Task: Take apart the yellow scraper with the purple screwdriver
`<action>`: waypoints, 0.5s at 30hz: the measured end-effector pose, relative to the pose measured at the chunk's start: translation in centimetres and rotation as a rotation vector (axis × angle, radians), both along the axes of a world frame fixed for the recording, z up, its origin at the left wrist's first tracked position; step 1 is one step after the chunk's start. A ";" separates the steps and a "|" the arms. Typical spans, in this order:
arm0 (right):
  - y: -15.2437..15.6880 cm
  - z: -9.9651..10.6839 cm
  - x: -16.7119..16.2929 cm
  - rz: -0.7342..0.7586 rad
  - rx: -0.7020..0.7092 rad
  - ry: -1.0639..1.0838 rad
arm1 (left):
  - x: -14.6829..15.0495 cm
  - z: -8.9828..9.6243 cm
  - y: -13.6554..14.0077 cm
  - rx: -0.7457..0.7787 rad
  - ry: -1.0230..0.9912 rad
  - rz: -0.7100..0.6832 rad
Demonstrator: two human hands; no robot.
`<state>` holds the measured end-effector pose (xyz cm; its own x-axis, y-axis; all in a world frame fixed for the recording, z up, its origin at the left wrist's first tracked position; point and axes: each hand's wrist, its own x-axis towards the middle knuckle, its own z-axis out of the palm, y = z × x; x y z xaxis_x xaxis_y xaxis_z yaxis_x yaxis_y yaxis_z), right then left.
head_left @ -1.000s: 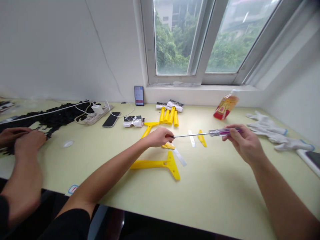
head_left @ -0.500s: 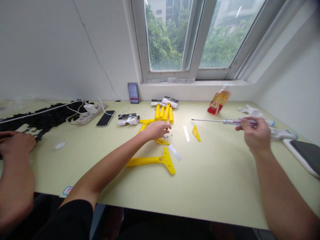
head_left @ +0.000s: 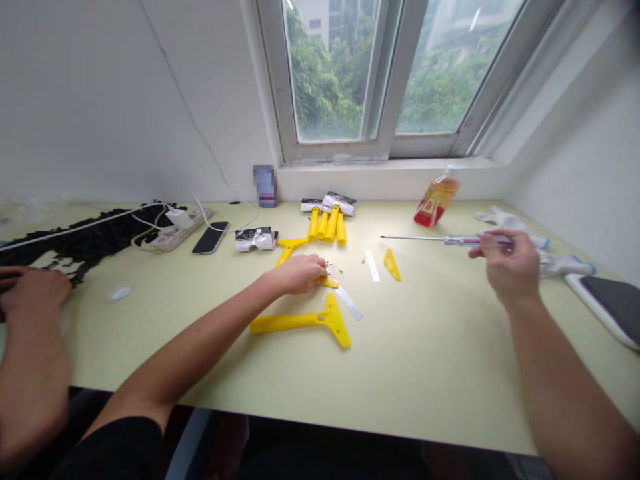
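My right hand (head_left: 511, 270) is closed around the clear and purple handle of a screwdriver (head_left: 413, 238), whose shaft points left above the table. My left hand (head_left: 301, 274) rests low at the middle, fingers bent together; what they hold, if anything, is hidden. Beside its fingertips lie several small screws (head_left: 329, 264), a yellow blade cover (head_left: 331, 283) and a metal blade (head_left: 349, 303). Nearer me is a yellow scraper handle (head_left: 290, 323) with a T-shaped head. Another yellow scraper part (head_left: 291, 246) is partly behind my left hand. A single screw (head_left: 363, 262) lies left of a second blade (head_left: 373, 267) and yellow cover (head_left: 392, 265).
Several yellow tubular handles (head_left: 327, 227) lie at the back near packets (head_left: 340, 203). A bottle (head_left: 436, 199) leans by the window. White gloves (head_left: 563, 265) and a dark-topped device (head_left: 613, 310) are at right. At left are a phone (head_left: 211, 238), power strip (head_left: 183, 233) and another person's hand (head_left: 37, 293).
My left hand has moved left and toward me, down beside the yellow cover. One screw now lies by the second blade. My right hand has hardly moved with the screwdriver.
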<state>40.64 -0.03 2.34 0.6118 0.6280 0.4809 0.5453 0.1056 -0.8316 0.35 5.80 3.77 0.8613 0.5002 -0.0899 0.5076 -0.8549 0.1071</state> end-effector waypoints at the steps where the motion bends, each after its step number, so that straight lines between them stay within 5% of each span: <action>1: 0.0 0.0 0.0 -0.001 0.000 -0.004 | 0.1 0.0 0.1 0.004 -0.007 -0.005; 10: 0.3 -0.7 0.8 -0.044 0.029 -0.018 | -1.0 1.1 -0.1 0.042 -0.156 0.084; 15: 0.5 -1.0 1.4 -0.130 0.081 0.013 | 2.5 1.9 0.1 0.106 -0.237 0.002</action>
<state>42.05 0.52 1.34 0.6915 0.5026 0.5188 0.5483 0.1023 -0.8300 2.88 5.87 5.66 0.8512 0.4975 0.1673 0.4806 -0.8669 0.1327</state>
